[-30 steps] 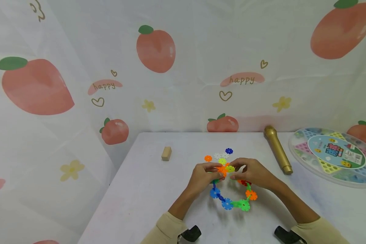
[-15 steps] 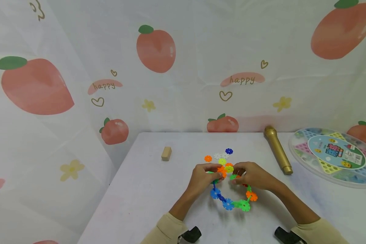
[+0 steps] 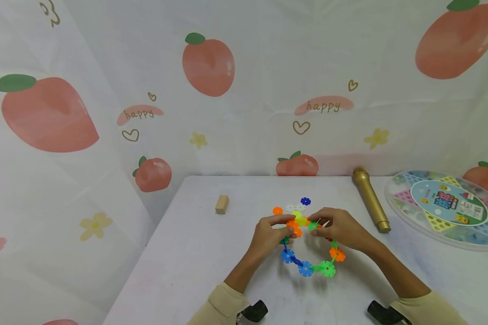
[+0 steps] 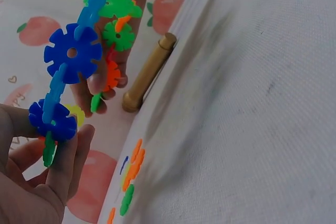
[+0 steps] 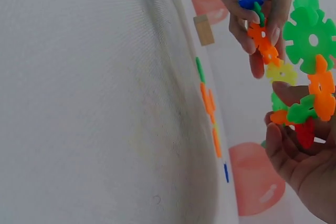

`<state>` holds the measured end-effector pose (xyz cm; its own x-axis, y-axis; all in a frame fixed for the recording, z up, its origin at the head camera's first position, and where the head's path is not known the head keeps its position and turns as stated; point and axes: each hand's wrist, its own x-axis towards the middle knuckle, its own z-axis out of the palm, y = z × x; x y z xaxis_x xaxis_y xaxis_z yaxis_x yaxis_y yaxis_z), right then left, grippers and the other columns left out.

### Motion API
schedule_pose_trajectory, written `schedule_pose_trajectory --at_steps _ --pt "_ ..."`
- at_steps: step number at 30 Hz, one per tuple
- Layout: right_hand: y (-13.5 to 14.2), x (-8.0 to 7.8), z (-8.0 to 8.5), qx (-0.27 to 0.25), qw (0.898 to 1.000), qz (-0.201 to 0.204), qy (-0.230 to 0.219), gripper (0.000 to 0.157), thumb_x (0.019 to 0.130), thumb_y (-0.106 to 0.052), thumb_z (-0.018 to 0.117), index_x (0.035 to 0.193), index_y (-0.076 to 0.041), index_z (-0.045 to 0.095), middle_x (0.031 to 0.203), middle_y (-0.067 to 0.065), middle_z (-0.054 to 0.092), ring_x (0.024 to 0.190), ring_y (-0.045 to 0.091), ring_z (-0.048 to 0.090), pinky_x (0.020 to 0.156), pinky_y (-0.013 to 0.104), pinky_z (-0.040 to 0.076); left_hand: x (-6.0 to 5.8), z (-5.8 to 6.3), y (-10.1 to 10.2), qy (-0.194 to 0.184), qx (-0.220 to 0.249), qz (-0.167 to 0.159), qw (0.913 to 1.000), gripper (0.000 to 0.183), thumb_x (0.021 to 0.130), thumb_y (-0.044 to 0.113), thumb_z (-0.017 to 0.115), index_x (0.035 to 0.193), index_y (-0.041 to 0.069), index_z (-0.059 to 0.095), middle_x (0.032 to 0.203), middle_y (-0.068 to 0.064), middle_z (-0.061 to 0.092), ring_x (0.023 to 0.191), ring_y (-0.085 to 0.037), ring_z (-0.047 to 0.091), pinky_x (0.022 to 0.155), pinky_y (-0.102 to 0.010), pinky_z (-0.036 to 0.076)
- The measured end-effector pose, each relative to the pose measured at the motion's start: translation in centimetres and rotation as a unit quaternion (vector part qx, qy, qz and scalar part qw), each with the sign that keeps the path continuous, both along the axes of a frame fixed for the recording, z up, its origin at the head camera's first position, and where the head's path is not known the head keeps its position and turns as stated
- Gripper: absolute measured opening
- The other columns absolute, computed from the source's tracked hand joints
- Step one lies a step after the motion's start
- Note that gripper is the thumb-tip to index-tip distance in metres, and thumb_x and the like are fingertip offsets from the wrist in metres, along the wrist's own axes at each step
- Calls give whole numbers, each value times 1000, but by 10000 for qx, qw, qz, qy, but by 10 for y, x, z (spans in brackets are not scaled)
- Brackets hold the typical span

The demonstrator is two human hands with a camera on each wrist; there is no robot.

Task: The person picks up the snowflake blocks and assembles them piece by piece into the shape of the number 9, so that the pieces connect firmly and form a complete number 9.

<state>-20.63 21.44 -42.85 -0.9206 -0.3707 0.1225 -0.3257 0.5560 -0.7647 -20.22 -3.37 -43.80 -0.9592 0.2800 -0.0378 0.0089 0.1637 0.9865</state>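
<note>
Interlocking plastic snowflake discs form a curved chain (image 3: 327, 269) of blue, green, orange and red pieces, held up above the table between both hands. My left hand (image 3: 267, 234) pinches its orange end between thumb and fingers; a yellow disc (image 5: 282, 73) sticks out beyond that end. At the other end, my right hand (image 3: 341, 229) grips the chain near a green disc (image 3: 312, 225). In the head view this green disc is right beside the yellow one. Blue discs (image 4: 72, 52) hang on the left side of the loop, a large green disc (image 5: 312, 39) on the right.
Several loose discs lie behind the hands, including a dark blue disc (image 3: 305, 201) and an orange disc (image 3: 277, 211). A wooden block (image 3: 222, 204) lies to the left. At right are a gold microphone-shaped object (image 3: 371, 200) and a round game board (image 3: 402, 216).
My right hand dipped slightly, then rose, bringing the green disc up beside the yellow one. The right side of the chain lifted a little. My left hand stayed nearly in place.
</note>
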Motion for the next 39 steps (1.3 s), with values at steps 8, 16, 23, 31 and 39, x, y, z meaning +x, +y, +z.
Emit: schedule_pose_trajectory --at_steps 8,16,23,31,39 --pt "1 2 1 -297 9992 -140 227 29 93 -18 83 120 -9 78 111 6 73 87 23 69 64 30 62 -1 -1 0 -189 211 -117 9995 27 101 11 70 127 9 78 106 -15 79 83 -25 80 77 -28 64" --pt "0 2 3 -485 9983 -194 251 28 92 -19 84 118 -10 78 110 8 72 78 25 69 60 31 61 0 0 1 -243 245 -142 9993 26 102 10 69 127 8 78 111 -16 78 91 -29 81 77 -28 64" --pt "0 3 2 -510 9982 -186 235 29 92 -19 84 119 -8 78 111 9 72 77 30 69 60 31 61 2 0 2 -259 246 -175 9992 25 102 10 70 125 8 79 106 -15 80 92 -29 81 78 -27 64" --pt "-1 3 0 -469 9982 -127 342 32 91 -17 86 119 -4 78 105 4 74 79 20 71 65 28 62 3 0 3 -38 82 -229 9997 24 100 14 74 123 11 81 97 -6 81 87 -19 79 80 -24 62" --pt "-3 3 -2 -469 9979 -238 389 33 91 -14 85 122 -6 77 110 8 75 80 16 71 63 30 62 3 1 3 -11 -11 -115 9999 36 97 15 77 132 9 76 94 -1 77 80 -14 78 76 -22 61"
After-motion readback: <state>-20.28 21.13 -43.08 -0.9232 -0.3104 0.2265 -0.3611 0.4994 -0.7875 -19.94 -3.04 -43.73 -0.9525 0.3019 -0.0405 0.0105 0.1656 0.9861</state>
